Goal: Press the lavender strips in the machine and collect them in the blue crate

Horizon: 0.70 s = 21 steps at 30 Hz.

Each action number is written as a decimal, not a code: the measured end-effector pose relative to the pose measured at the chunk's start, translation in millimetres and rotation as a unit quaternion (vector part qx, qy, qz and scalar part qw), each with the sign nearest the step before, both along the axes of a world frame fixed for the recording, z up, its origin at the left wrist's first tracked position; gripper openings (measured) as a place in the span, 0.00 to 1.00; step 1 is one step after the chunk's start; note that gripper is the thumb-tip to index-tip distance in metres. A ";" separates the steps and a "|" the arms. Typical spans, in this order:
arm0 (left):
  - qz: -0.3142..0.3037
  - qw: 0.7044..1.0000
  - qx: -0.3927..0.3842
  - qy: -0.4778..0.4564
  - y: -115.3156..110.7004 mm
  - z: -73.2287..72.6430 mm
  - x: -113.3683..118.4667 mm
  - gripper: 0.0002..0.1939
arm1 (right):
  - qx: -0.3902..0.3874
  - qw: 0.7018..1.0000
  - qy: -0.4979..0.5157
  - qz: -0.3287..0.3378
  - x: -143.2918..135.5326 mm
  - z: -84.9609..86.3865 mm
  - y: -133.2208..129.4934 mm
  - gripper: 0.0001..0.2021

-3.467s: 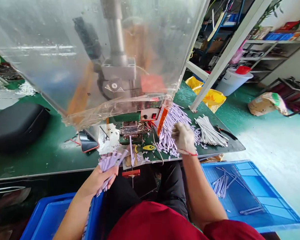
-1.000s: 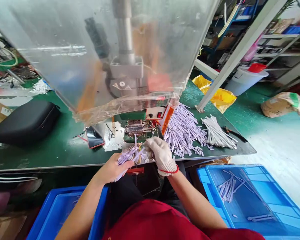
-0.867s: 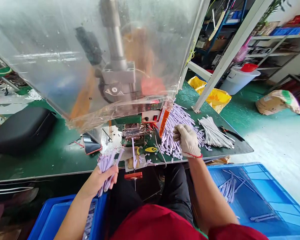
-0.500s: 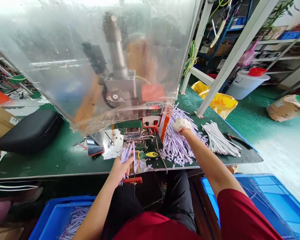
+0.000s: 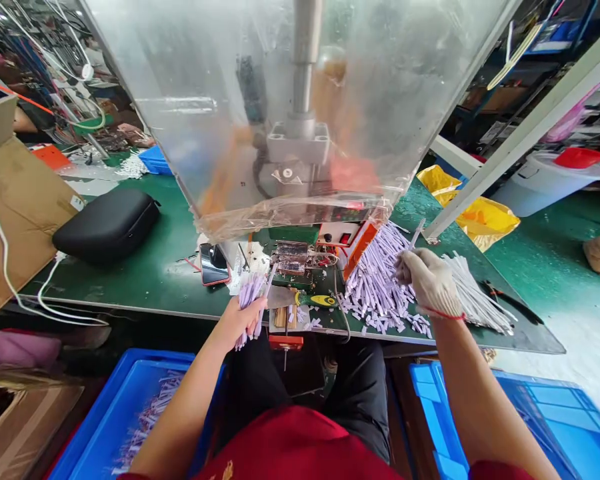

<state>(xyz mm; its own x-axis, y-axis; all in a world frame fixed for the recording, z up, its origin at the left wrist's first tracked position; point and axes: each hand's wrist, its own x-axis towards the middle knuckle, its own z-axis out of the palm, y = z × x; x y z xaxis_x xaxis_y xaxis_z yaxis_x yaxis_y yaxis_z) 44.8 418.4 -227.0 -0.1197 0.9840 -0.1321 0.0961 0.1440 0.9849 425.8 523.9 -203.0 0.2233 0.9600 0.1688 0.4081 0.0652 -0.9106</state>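
Note:
My bare left hand (image 5: 241,321) is closed round a bundle of pale purple strips (image 5: 250,288), which stand up past the fingers and poke out below. My right hand (image 5: 427,277) wears a white glove with a red cuff. Its fingers are pinched on a thin pale strip (image 5: 419,232) that points upward. Beneath and left of the glove lies a heap of purple strips (image 5: 377,267). Ahead of my left hand is a small metal fixture (image 5: 293,257) under the press. A scraper with a yellow and green handle (image 5: 320,301) lies between my hands.
A clear plastic guard (image 5: 205,153) hangs before the press. White strips (image 5: 475,293) and pliers (image 5: 513,301) lie at the right. A phone (image 5: 214,265) and a black case (image 5: 107,223) are on the left. Blue bins (image 5: 117,407) flank my legs.
My right hand has lifted off the purple heap and moved right, with a strip now showing in its fingers. My left hand keeps its bundle. The camera view has turned left.

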 end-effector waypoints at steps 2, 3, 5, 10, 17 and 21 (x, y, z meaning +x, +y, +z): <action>0.035 0.999 0.002 -0.035 -6.4 0.4 -6.1 0.19 | -0.045 0.987 0.117 0.100 -23.8 4.7 -35.4 0.16; 0.044 0.998 0.002 -0.050 -8.7 1.0 -7.8 0.20 | -0.082 0.972 0.150 0.158 -39.7 5.8 -51.0 0.17; 0.049 0.996 0.006 -0.077 -11.8 2.6 -8.3 0.21 | -0.141 0.936 0.190 0.261 -77.0 4.8 -72.9 0.20; 0.058 0.992 0.017 -0.110 -17.7 5.5 -3.5 0.23 | -0.170 0.897 0.246 0.325 -162.8 -10.6 -69.7 0.21; 0.062 0.990 0.006 -0.124 -28.9 -1.5 -13.1 0.24 | -0.176 0.907 0.252 0.286 -198.2 -35.4 -45.8 0.20; 0.062 0.989 -0.001 -0.133 -29.9 -5.1 -14.9 0.23 | -0.190 0.897 0.278 0.286 -200.1 -40.1 -40.6 0.19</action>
